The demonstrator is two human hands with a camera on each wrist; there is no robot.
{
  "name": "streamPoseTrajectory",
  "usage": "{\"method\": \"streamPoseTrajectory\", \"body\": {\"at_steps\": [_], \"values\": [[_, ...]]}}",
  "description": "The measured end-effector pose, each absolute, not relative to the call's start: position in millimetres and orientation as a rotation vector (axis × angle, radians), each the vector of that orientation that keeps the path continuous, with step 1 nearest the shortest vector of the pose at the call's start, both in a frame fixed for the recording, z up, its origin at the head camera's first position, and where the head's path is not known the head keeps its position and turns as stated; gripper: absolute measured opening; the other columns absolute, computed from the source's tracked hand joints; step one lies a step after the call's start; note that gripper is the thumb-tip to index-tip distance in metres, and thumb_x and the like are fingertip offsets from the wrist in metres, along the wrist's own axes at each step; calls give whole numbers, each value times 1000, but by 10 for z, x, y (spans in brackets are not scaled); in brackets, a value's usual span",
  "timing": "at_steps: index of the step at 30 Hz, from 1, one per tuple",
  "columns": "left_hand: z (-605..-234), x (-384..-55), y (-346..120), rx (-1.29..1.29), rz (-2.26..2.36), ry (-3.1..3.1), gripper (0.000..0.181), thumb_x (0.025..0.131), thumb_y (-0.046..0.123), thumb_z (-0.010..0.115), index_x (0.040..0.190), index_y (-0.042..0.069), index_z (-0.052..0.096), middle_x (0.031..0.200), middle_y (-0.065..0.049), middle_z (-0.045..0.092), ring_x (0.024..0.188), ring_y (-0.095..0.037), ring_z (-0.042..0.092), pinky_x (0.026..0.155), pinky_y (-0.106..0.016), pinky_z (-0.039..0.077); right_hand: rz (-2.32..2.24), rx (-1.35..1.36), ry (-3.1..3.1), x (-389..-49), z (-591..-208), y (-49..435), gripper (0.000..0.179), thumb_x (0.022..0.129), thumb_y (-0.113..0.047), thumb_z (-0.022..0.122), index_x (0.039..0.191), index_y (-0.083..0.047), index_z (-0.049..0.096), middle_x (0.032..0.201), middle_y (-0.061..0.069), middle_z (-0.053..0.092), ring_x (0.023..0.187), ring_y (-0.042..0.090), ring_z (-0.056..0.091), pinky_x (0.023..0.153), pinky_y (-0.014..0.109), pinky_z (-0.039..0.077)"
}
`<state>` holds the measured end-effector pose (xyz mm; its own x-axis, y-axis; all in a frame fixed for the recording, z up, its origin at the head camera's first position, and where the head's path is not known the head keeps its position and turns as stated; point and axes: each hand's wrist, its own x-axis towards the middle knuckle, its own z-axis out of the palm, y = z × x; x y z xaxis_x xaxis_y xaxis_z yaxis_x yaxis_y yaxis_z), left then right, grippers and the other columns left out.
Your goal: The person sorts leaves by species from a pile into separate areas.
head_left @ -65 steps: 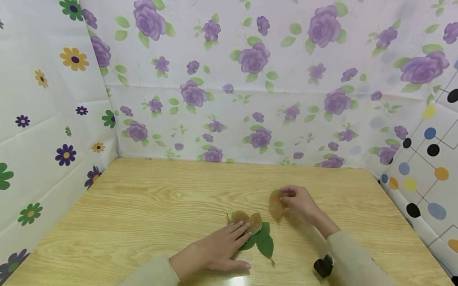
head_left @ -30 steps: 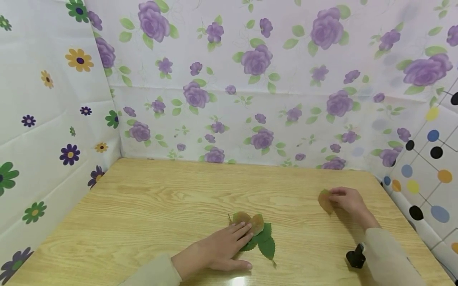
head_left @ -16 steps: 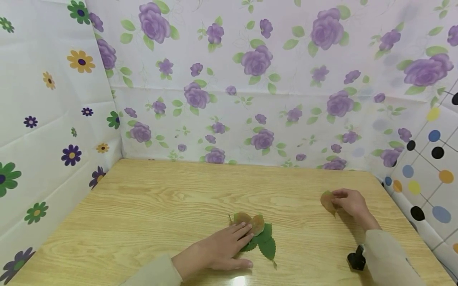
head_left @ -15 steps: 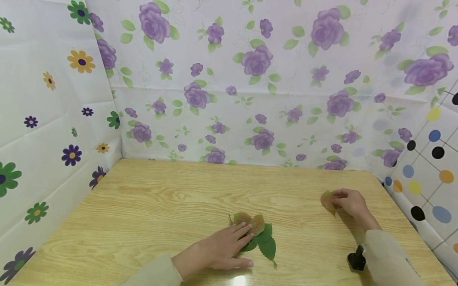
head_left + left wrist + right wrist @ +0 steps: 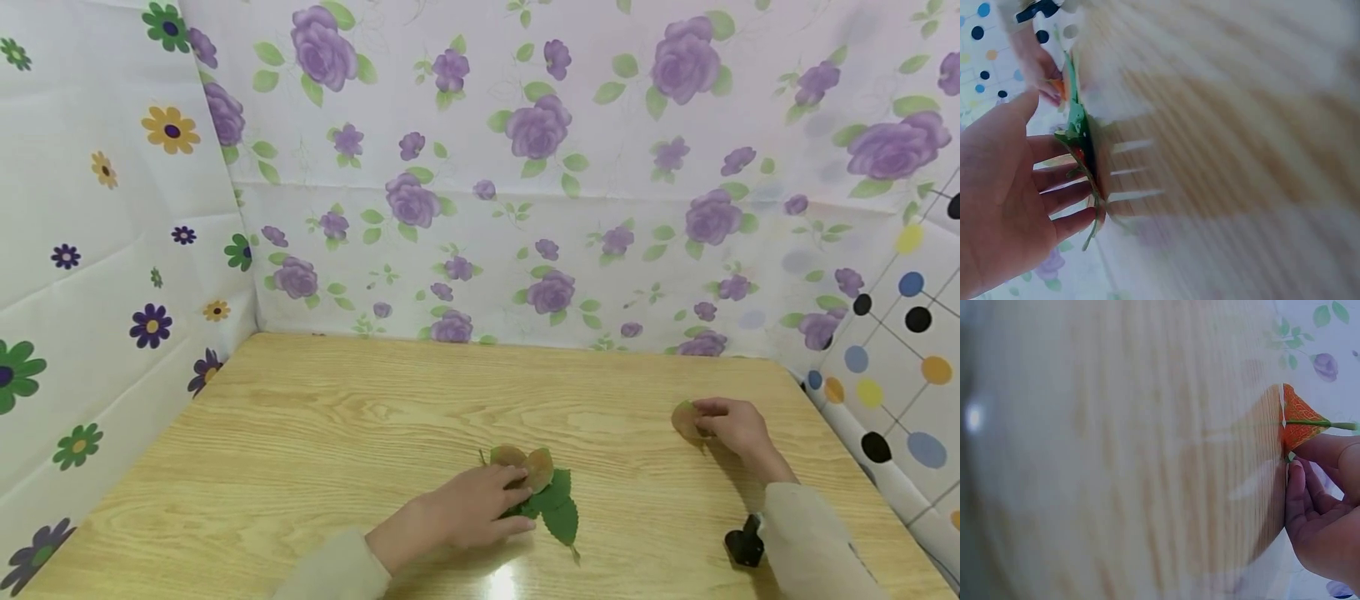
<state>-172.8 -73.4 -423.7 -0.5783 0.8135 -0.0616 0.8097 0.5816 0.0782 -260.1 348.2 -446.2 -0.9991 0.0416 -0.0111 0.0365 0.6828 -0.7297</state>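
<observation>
In the head view, my left hand lies over a small cluster of leaves at the front middle of the table. Two orange-brown leaves and toothed green leaves stick out from beneath its fingertips. The left wrist view shows the extended fingers against the leaves' stems. To the right, my right hand pinches one orange-brown leaf by its edge, low at the tabletop. Seen from the right wrist, that leaf is orange with a green stem, with thumb and fingers at its edge.
The wood-grain table stands against a cloth wall with purple roses. Flowered cloth rises on the left and dotted cloth on the right. A black device sits by the right sleeve.
My right hand carried the orange-brown leaf rightward away from the cluster, then stayed there. Just now the left hand lifted slightly and its fingers bent a little over the leaves.
</observation>
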Motion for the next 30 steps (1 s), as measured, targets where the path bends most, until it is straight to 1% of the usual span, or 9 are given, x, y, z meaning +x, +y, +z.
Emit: {"method": "streamPoseTrajectory", "body": {"at_steps": [6, 10, 12, 15, 18, 21, 23, 26, 30], "values": [[-4236, -1780, -631, 1428, 173, 2824, 41, 105, 29, 43, 130, 0, 58, 128, -10, 60, 116, -18, 57, 93, -26, 48, 1220, -66, -2888, -2614, -4462, 3491, 37, 93, -6, 60, 125, 13, 55, 113, 29, 62, 94, 35, 63, 73, 36, 51], [-4238, -1851, -535, 1397, 335, 2896, 18, 98, 11, 58, 108, 2, 71, 101, -4, 69, 93, -9, 64, 75, -14, 50, 1218, -53, -2886, -2610, -4464, 3483, 37, 93, -6, 59, 125, 13, 56, 114, 30, 62, 96, 37, 62, 78, 43, 50], [-4230, -1886, -500, 1356, 439, 2903, 12, 95, 4, 61, 94, 6, 72, 86, 0, 67, 78, -3, 60, 65, -11, 47, 1215, -46, -2888, -2607, -4464, 3480, 37, 93, -6, 59, 125, 13, 56, 114, 30, 61, 96, 38, 62, 80, 45, 50], [-4212, -1940, -456, 1330, 562, 2898, 18, 92, -2, 62, 78, 6, 68, 67, 3, 58, 62, -1, 45, 56, -10, 39, 1204, -39, -2893, -2603, -4464, 3477, 37, 94, -7, 59, 125, 13, 56, 115, 31, 60, 98, 39, 61, 80, 47, 50], [-4211, -1990, -414, 1321, 643, 2906, 20, 90, -2, 64, 72, 7, 65, 63, 3, 54, 58, -2, 41, 55, -11, 36, 1191, -34, -2898, -2602, -4469, 3482, 37, 94, -7, 59, 125, 13, 56, 116, 31, 60, 99, 41, 60, 82, 49, 50], [-4239, -2035, -379, 1263, 640, 2943, 2, 88, 3, 69, 87, 3, 67, 75, -2, 60, 66, -6, 53, 60, -13, 42, 1187, -28, -2906, -2602, -4473, 3485, 37, 94, -8, 58, 125, 13, 56, 117, 31, 59, 101, 42, 59, 84, 51, 49], [-4260, -2056, -362, 1202, 636, 2957, 25, 86, 4, 71, 110, -2, 64, 87, -7, 63, 76, -12, 59, 65, -15, 47, 1190, -27, -2912, -2603, -4474, 3486, 37, 95, -8, 58, 126, 13, 55, 118, 31, 59, 102, 43, 58, 84, 52, 48], [-4290, -2092, -346, 1121, 640, 2957, 57, 86, 5, 73, 135, -7, 47, 96, -12, 62, 84, -18, 61, 71, -20, 50, 1194, -27, -2917, -2605, -4469, 3485, 38, 95, -9, 59, 126, 12, 55, 119, 31, 58, 104, 44, 57, 86, 54, 47], [-4301, -2124, -342, 1033, 714, 2922, 56, 85, 4, 74, 135, -5, 49, 97, -11, 63, 85, -17, 59, 73, -22, 49, 1195, -24, -2923, -2608, -4462, 3486, 39, 95, -9, 59, 127, 12, 55, 121, 32, 57, 108, 47, 54, 91, 57, 43]]}}
